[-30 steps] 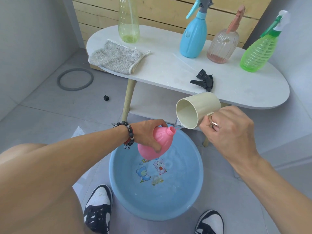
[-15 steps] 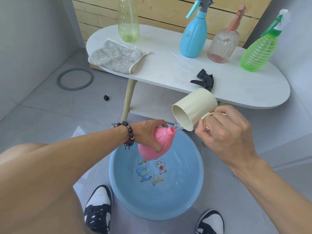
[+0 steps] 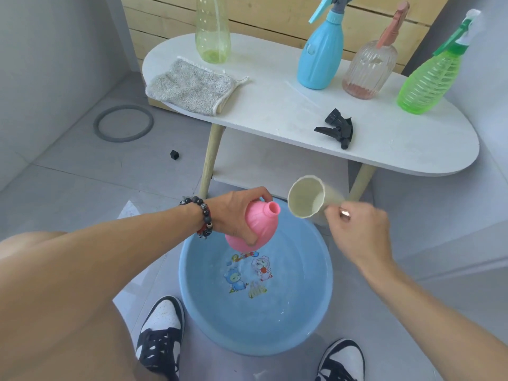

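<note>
My left hand (image 3: pixel 236 213) grips a pink bottle (image 3: pixel 257 229) with no cap, tilted with its open neck pointing up and right, above a blue basin (image 3: pixel 310 320) holding shallow water. My right hand (image 3: pixel 357 229) holds a cream cup (image 3: pixel 310 198) by its handle, just right of the bottle's neck. The cup lies on its side with its open mouth facing me and looks empty. Cup and bottle are apart.
A white oval table (image 3: pixel 275 105) stands behind the basin with a grey cloth (image 3: pixel 189 86), a capless yellow-green bottle (image 3: pixel 211 31), blue (image 3: pixel 321 56), pink-clear (image 3: pixel 368 70) and green (image 3: pixel 428 81) spray bottles, and a loose black spray head (image 3: pixel 336 127). A grey ring (image 3: pixel 123 122) lies on the floor. My shoes flank the basin.
The cup has moved right and away from the pink bottle's neck, and the thin stream of water from it has stopped. The left hand and bottle stayed put.
</note>
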{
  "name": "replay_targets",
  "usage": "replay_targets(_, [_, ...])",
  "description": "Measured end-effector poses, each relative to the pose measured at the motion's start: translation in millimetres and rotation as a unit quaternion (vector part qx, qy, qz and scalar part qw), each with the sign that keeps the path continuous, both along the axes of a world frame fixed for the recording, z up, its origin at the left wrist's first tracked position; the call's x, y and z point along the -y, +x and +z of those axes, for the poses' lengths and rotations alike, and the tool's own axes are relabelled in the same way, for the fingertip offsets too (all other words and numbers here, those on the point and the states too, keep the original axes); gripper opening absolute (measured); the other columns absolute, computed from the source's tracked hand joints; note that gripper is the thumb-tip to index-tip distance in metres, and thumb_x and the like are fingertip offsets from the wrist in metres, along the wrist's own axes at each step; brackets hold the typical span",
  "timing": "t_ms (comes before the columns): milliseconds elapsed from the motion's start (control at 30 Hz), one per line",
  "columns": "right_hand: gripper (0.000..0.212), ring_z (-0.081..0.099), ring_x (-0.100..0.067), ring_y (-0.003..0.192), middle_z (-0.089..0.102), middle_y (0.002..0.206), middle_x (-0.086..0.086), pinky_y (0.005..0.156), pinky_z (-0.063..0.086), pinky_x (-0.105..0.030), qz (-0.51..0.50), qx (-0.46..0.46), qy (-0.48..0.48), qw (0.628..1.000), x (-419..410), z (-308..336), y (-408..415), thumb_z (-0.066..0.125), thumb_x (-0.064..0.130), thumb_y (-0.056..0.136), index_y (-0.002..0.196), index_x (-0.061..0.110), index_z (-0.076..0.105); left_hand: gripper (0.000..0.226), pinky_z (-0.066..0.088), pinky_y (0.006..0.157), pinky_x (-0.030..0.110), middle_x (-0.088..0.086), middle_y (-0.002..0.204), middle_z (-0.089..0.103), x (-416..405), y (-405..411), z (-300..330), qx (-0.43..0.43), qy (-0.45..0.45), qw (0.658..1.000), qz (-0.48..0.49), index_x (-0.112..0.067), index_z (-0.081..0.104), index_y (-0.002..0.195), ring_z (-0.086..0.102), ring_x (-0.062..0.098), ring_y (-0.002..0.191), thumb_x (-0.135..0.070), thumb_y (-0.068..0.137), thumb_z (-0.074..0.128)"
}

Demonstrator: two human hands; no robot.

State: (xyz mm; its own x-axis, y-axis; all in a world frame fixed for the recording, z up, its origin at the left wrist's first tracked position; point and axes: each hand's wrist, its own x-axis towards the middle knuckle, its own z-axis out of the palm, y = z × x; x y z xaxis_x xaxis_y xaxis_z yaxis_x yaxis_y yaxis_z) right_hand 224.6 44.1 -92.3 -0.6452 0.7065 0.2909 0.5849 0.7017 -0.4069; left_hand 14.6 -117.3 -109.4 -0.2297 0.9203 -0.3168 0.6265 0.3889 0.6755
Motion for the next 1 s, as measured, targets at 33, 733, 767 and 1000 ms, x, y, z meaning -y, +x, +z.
replay_targets(33, [0.048, 0.036, -0.039, 0.061, 0.03, 0.051, -0.009, 0.055, 0.028, -0.039, -0.023, 0.054, -0.072, 0.996, 4, -14, 0, 0.052, 0.028, 0.093, 0.054, 0.007, 0.033, 0.071, 0.048, 0.056, 0.016, -0.008, 0.111, 0.061, 3, -2, 0, 0.0, 0.013, 1.0, 0.004, -0.037, 0.045, 0.119, 0.061, 0.012, 0.092, -0.016, 0.064, 0.085])
replay_targets(733, [0.029, 0.057, -0.03, 0.104, 0.067, 0.109, -0.007, 0.088, 0.045, -0.037, 0.086, 0.37, -0.091, 0.921, 102, -187, 16, 0.043, 0.012, 0.1, 0.109, 0.016, 0.071, 0.081, 0.062, 0.073, 0.04, -0.009, 0.11, 0.064, 13, -9, 5, 0.023, 0.04, 0.994, 0.099, -0.039, 0.043, 0.123, 0.064, 0.02, 0.098, -0.045, 0.05, 0.077])
replay_targets(767, [0.03, 0.057, -0.03, 0.102, 0.067, 0.111, -0.009, 0.087, 0.043, -0.035, 0.065, 0.342, -0.153, 0.925, 99, -180, 10, 0.04, 0.016, 0.104, 0.11, 0.013, 0.07, 0.081, 0.061, 0.073, 0.038, -0.01, 0.11, 0.063, 13, -9, 4, 0.019, 0.039, 0.994, 0.102, -0.039, 0.044, 0.124, 0.064, 0.019, 0.099, -0.043, 0.05, 0.077])
replay_targets(1000, [0.031, 0.064, -0.021, 0.063, 0.067, 0.061, -0.007, 0.072, 0.06, -0.039, -0.055, 0.091, -0.51, 0.854, 51, -131, 12, 0.06, 0.022, 0.086, 0.059, 0.01, 0.065, 0.066, 0.054, 0.066, 0.023, -0.017, 0.103, 0.063, 13, -14, 4, 0.011, 0.024, 0.995, 0.099, -0.043, 0.055, 0.117, 0.064, 0.009, 0.094, -0.037, 0.059, 0.085])
